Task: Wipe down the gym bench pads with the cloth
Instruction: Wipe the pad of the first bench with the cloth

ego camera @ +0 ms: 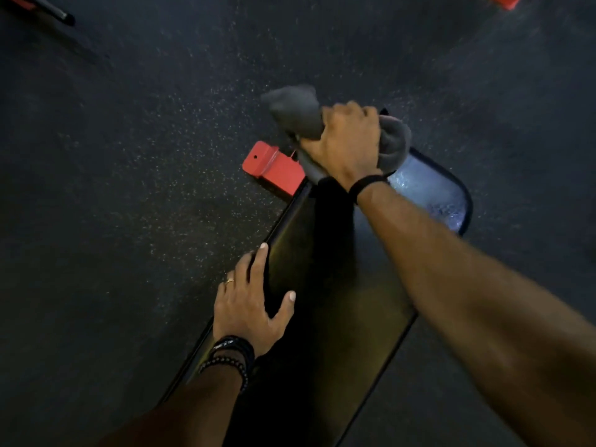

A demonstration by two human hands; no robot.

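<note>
One black bench pad [338, 285] runs lengthwise away from me, slanting up to the right, and my left hand [250, 309] lies nearest on its left edge, fingers straight and relaxed, thumb spread onto the top. At the pad's far end my right hand [346, 143] clenches the one grey cloth [298, 112], bunched. One red frame foot [274, 169] shows left of that end; I see no readable writing.
</note>
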